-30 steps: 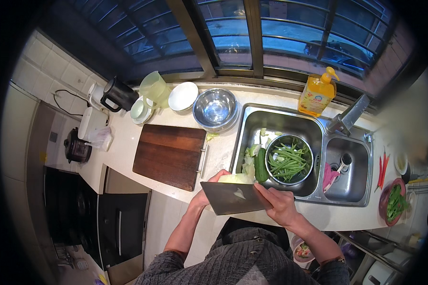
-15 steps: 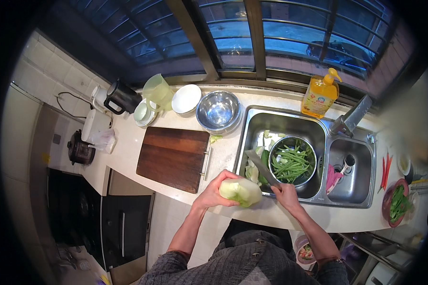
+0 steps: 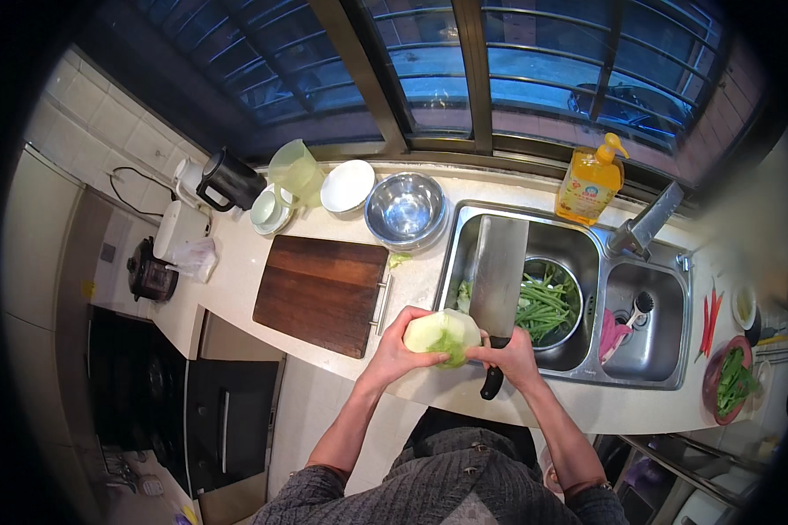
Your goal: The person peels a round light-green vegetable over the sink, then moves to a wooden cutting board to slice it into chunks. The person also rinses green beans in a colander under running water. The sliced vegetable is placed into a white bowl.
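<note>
My left hand (image 3: 394, 354) is closed around a chunky vegetable (image 3: 436, 335), pale cream with a light green patch; its exact kind I cannot tell. A cleaver (image 3: 501, 271) with a broad steel blade and black handle is in my right hand (image 3: 512, 357). Its blade points away from me over the large sink basin, flat side showing. The right thumb reaches across to the vegetable's green side. Both hands are above the counter's front edge. Behind the blade, a metal bowl of green beans (image 3: 547, 302) stands in the basin, partly covered by the cleaver.
To the left lies a wooden cutting board (image 3: 322, 293) with a metal handle. Steel bowls (image 3: 405, 210), a white bowl (image 3: 348, 186) and a pale green jug (image 3: 296, 173) line the back. A yellow soap bottle (image 3: 590, 184) stands behind the double sink (image 3: 643, 381), near the faucet (image 3: 648, 226).
The cleaver has swung from slanting left to nearly upright in view, its flat side now showing. The vegetable has been turned in my left hand, and my right hand has come closer to it.
</note>
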A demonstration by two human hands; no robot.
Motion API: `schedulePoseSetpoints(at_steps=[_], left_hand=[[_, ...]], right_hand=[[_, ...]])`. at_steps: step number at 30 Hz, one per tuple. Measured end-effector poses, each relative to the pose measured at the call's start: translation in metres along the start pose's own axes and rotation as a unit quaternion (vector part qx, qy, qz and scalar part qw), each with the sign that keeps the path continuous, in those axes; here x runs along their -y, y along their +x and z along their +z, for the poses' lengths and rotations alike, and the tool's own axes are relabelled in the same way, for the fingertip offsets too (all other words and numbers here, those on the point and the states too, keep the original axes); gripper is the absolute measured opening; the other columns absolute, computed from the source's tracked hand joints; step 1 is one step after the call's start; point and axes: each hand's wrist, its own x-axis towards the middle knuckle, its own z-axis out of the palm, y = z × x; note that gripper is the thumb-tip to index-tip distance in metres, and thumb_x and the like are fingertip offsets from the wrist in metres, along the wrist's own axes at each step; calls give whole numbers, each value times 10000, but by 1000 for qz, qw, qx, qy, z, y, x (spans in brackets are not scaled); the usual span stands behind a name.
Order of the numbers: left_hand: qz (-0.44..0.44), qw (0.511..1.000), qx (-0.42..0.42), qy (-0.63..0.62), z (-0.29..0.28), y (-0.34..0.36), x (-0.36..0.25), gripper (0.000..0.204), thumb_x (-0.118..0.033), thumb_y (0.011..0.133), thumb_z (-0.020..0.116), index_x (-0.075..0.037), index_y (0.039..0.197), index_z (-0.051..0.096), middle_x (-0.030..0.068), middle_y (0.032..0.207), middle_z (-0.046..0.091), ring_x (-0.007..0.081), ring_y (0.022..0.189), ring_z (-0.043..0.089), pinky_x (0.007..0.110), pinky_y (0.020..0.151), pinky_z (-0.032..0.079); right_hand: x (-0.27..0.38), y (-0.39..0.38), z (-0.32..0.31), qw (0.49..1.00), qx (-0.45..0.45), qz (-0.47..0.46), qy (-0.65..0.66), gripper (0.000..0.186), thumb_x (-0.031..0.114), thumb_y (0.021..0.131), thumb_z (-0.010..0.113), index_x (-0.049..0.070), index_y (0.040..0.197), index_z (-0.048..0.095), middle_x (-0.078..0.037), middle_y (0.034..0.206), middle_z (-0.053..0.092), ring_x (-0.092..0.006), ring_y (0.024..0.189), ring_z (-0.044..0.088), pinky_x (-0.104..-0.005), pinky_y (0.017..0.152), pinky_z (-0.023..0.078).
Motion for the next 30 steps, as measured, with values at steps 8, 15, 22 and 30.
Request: schedulePoseSetpoints(at_steps=[8, 15, 22, 30], left_hand=[[-36, 982, -17, -187, -3, 3, 9, 730, -71, 768, 828, -33, 1407, 477, 98, 1265, 626, 194, 1162, 604, 337, 1013, 484], [27, 894, -157, -418, 55, -13, 34, 747, -66, 835, 764, -40, 1477, 382, 101, 1382, 546, 222, 1265, 542, 370, 1059, 467], [-116, 851, -182, -478, 49, 6, 48, 534, -189, 929, 659, -29, 1398, 461, 125, 1343, 581, 257, 1216, 586, 443, 1055, 459], [-183, 804, -180, -536, 40, 10, 41, 416, -335, 967, 600, -93, 1304, 571, 73, 1264, 631, 245, 1150, 613, 418, 963, 511]], right_hand=[[0, 2, 19, 983, -40, 37, 173, 191, 155, 848, 781, 19, 894, 655, 26, 666, 556, -57, 505, 473, -239, 493, 420], [-2, -3, 53, 955, -186, 53, 223, 191, 149, 853, 774, 5, 889, 655, 12, 686, 577, -71, 518, 493, -236, 491, 411], [-21, -15, 55, 977, -202, 31, 62, 311, 253, 839, 789, -24, 907, 664, -11, 743, 631, -83, 535, 536, -257, 490, 437], [-14, -28, 13, 856, -190, -336, -344, 404, 30, 864, 659, 39, 1266, 631, -100, 813, 662, -228, 604, 642, -343, 541, 492]])
